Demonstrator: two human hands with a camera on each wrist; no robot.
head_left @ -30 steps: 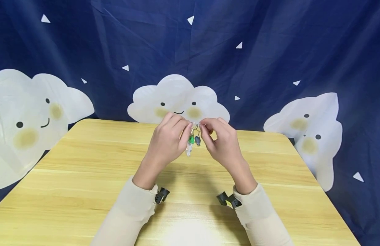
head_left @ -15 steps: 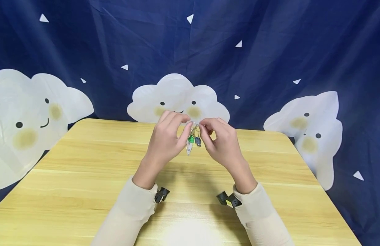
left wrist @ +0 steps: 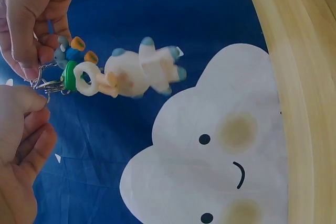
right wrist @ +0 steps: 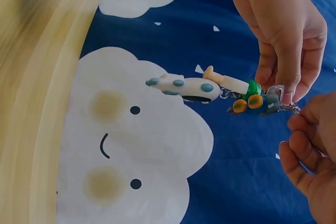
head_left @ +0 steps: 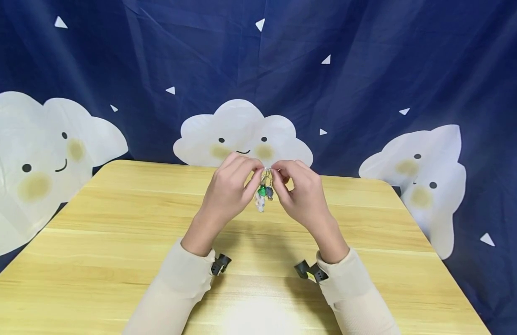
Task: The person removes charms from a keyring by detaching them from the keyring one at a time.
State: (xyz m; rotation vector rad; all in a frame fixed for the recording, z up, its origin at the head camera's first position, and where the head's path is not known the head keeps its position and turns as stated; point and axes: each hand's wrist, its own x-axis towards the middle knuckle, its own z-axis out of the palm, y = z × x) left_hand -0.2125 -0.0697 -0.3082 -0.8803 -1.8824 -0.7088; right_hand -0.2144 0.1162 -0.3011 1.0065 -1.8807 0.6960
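Both hands meet above the far part of the table, with a bunch of small charms hanging from a keyring [left wrist: 51, 85] between them. My left hand [head_left: 230, 187] pinches the metal at the top of the bunch between thumb and index finger. Opposite it, my right hand [head_left: 303, 191] pinches the chain by the ring. A blue-grey figure charm [left wrist: 73, 53] with orange feet hangs beside a green-and-white figure charm [left wrist: 69, 77]. Lowest hangs a white figure charm [left wrist: 142, 72] with blue-grey spots. Fingertips partly hide the ring.
A light wood table [head_left: 258, 251] lies below the hands. Behind it hangs a dark blue curtain [head_left: 224, 56] printed with white smiling clouds. Small black wrist cameras sit on both cream sleeves [head_left: 174, 284].
The left index finger and thumb parted half a second ago and now close together at the ring. The charms have swung slightly right; the right hand stays in place.
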